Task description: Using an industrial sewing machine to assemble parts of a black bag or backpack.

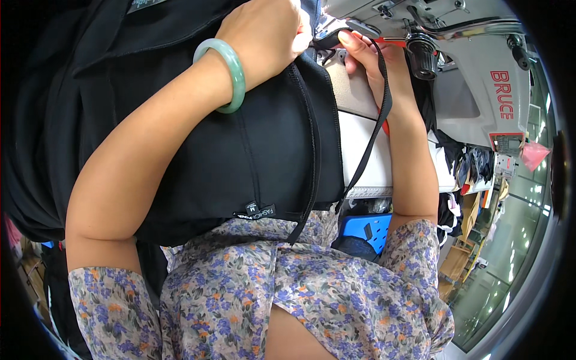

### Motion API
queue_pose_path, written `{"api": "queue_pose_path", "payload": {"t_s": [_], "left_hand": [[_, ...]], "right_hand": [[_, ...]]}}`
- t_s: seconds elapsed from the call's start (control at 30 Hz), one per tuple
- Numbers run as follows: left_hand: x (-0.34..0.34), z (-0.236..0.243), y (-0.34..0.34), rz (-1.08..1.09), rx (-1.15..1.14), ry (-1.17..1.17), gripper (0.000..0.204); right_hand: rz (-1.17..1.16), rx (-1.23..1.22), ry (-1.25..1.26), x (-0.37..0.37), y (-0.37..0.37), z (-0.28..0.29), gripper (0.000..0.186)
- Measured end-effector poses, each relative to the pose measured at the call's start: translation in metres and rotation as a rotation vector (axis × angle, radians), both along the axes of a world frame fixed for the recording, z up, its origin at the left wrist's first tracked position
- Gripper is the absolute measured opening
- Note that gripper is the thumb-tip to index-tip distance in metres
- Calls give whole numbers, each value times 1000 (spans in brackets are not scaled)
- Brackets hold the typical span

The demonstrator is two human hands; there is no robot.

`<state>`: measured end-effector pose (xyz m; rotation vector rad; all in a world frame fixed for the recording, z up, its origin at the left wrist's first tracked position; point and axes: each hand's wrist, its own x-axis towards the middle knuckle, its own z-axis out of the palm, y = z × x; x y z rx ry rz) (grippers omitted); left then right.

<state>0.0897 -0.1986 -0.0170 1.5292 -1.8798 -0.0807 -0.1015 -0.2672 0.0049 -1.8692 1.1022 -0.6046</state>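
A large black garment [198, 156] lies across my lap and the machine bed, a small woven label [257, 211] on its lower edge. My left hand [267, 39], a green bangle on its wrist, is closed on the garment near its zip edge; its fingertips are mostly hidden. A black zipper tape [384, 99] loops from the far top down past the bed to the garment's lower edge. At the sewing machine's needle area, my right hand [369, 54] pinches the far end of this tape between thumb and fingers. Another zipper strip [312, 138] runs down the garment's right side.
The white sewing machine [474, 90] stands at the right, with a black dial [422, 60] close to my right hand. A ruler strip [367, 192] edges the white table. Below it sits a blue plastic basket [369, 231]. Dark cloth scraps [474, 162] lie farther right.
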Motion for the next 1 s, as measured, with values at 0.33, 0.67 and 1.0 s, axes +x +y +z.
{"api": "queue_pose_path", "payload": {"t_s": [0.33,0.67,1.0], "left_hand": [[-3,10,2,29,33,143,10],[12,2,2,-59,-18,-149,12],[10,7,20,-196,-28,-356,22]], "right_hand": [[-23,-40,29,1,3,3,35],[459,-796,341,-9,8,4,18],[514,-989,482,-13,20,0,26]]}}
